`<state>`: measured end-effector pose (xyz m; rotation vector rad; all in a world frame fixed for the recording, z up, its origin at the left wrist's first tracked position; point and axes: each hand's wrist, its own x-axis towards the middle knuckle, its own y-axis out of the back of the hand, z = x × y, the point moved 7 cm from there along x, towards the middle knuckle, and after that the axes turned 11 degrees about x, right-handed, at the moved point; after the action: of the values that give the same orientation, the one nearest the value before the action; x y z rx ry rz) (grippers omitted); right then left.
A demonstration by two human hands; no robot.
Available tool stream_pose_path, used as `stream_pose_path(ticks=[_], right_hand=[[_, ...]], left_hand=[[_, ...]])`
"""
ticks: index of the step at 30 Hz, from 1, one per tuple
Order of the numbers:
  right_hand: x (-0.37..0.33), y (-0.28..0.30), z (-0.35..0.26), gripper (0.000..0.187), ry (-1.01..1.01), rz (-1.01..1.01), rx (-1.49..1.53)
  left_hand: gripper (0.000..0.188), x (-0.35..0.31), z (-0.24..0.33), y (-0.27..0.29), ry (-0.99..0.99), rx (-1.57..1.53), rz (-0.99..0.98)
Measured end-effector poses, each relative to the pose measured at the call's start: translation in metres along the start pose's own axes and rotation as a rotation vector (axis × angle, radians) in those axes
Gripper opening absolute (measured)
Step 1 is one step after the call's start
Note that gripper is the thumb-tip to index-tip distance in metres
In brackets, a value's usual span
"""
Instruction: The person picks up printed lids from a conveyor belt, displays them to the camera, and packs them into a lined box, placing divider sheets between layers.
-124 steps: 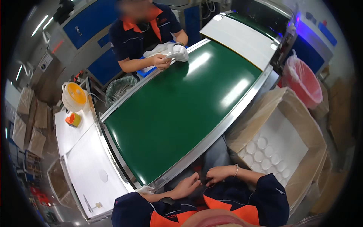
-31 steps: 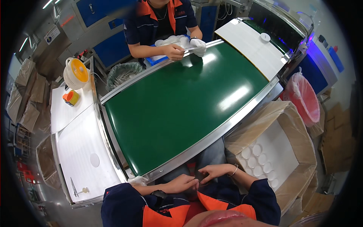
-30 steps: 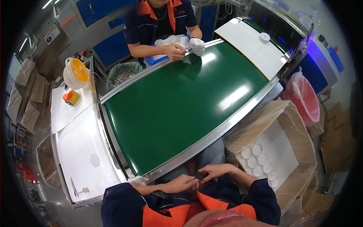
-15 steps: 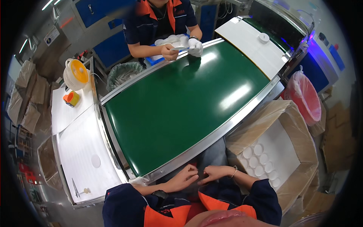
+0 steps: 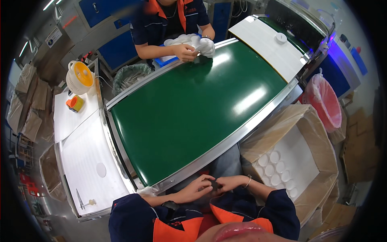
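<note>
Close to my body, below the near rail of the green conveyor belt [image 5: 177, 117], my two hands are together. My left hand [image 5: 196, 188] has its fingers curled inward, with a dark watch on that wrist. My right hand [image 5: 229, 183] is closed, its knuckles up and a bracelet at the wrist. A small dark patch [image 5: 214, 184] shows between the hands; whether it is a held thing or clothing behind them is unclear. To the right stands a lined carton [image 5: 288, 141] with several round white pieces [image 5: 275, 171] in rows.
Across the belt a co-worker's gloved hand [image 5: 206, 47] and bare hand [image 5: 185, 52] work beside a blue tray of white discs [image 5: 183, 39]. On the left table [image 5: 80, 161] lie a white disc [image 5: 101, 170], tweezers [image 5: 80, 198] and a tape roll [image 5: 75, 103]. A pink-lined bin [image 5: 322, 103] stands right.
My left hand has shifted slightly right and my right hand slightly left, so they have come together. Across the belt, the co-worker's hands have drawn closer together.
</note>
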<state>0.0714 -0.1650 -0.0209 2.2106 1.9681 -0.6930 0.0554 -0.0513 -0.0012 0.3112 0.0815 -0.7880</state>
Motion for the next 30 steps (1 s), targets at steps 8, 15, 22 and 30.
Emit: stream_pose_path(ticks=[8,15,22,30], right_hand=[[0.000,0.007,0.011,0.027,-0.105,-0.011,0.000],[-0.001,0.010,0.009,0.055,-0.014,0.034,0.074],[-0.009,0.027,0.004,0.061,-0.086,0.141,-0.098],[-0.010,0.026,-0.009,0.040,0.110,0.138,-0.014]], left_hand=[[0.024,0.002,0.005,0.003,-0.043,0.040,0.030],[0.038,0.001,0.013,0.002,-0.013,0.048,-0.030],[0.039,0.000,0.013,0.000,0.018,0.131,-0.062],[0.042,-0.003,0.011,0.007,0.048,0.192,0.037]])
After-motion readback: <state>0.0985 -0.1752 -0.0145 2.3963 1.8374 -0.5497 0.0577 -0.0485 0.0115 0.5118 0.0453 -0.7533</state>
